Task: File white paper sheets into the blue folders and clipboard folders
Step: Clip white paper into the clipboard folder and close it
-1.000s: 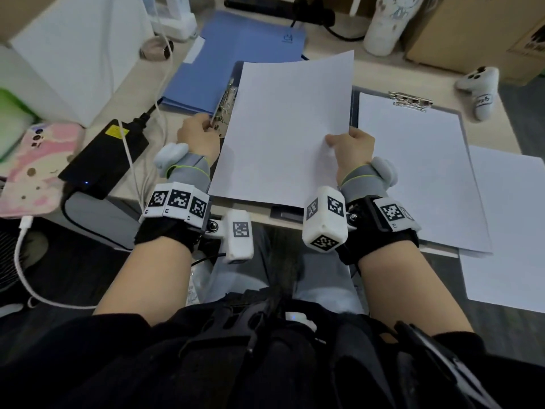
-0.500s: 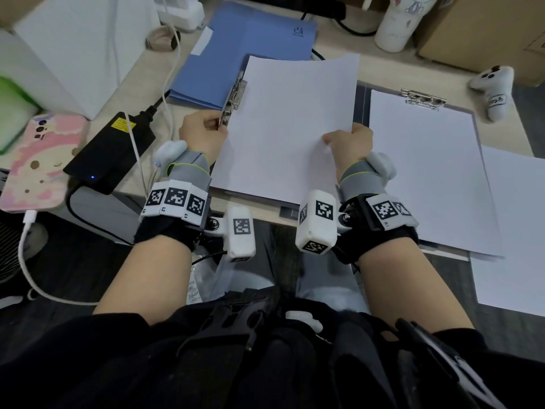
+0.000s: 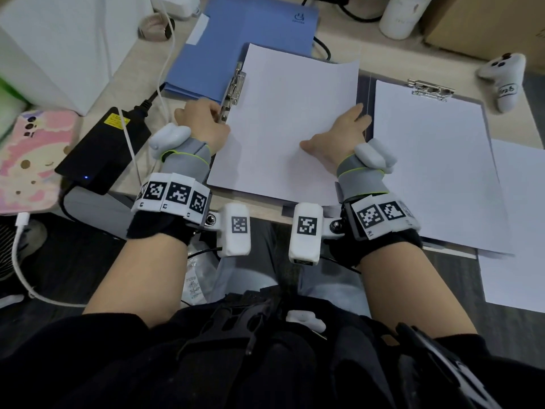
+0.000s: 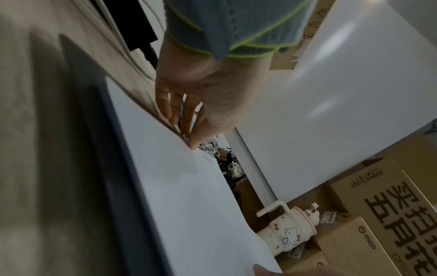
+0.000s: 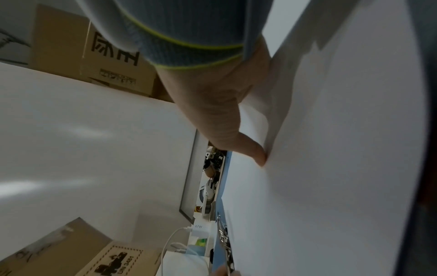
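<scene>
A: Flattening the white sheet [image 3: 290, 125] now. The right hand [image 3: 339, 137], grip spread, has let go its pinch on the near edge and presses down.

B: And the left hand [image 3: 203, 122]?

A: Fingers curled at the metal clip [image 3: 234, 87], still levering it, I'd judge. The sheet lies in the open folder on the bench [image 3: 383, 54], ready for clamping. Beyond, the blue folder [image 3: 250, 28] waits.

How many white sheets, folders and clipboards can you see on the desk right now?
White sheets: 3, one under the hands, one on the clipboard, one loose at the right edge.
Blue folders: 2, one closed at the back, one open under the sheet.
Clipboards: 1.
Total: 6
</scene>
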Demonstrator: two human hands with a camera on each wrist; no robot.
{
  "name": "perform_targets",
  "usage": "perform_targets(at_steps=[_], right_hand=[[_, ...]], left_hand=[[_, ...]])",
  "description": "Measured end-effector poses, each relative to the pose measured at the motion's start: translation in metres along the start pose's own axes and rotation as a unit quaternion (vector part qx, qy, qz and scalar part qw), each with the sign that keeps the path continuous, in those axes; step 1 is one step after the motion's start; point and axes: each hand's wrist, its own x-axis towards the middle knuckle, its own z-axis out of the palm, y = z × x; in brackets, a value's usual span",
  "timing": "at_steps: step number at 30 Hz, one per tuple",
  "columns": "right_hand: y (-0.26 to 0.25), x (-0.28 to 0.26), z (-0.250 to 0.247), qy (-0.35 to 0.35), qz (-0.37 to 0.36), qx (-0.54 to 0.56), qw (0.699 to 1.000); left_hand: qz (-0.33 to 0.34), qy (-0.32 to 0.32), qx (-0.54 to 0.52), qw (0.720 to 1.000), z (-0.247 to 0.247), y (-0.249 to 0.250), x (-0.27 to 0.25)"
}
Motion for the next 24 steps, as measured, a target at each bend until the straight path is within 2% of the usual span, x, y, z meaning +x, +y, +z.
perform_targets(at_steps=[4, 7, 14, 19, 24], right_hand=[[0.005, 0.007, 0.01, 0.027, 0.005, -0.06, 0.998], [0.009, 0.013, 0.015, 0.033, -0.005, -0.06, 0.998], [0.01, 0.02, 0.016, 0.017, -0.011, -0.085, 0.996], [0.009, 0.022, 0.015, 0.016, -0.004, -0.086, 0.996], [0.009, 0.024, 0.016, 0.013, -0.001, -0.092, 0.996]], left_hand=[[0.035, 0.012, 0.037, 0.999, 0.002, 0.018, 0.013], [0.054, 0.006, 0.03, 0.998, 0.002, 0.034, 0.023], [-0.005, -0.069, -0.052, 0.996, 0.005, 0.05, 0.044], [0.004, -0.047, -0.122, 0.991, 0.007, 0.054, 0.046], [0.035, 0.015, -0.265, 0.963, -0.005, 0.049, 0.032]])
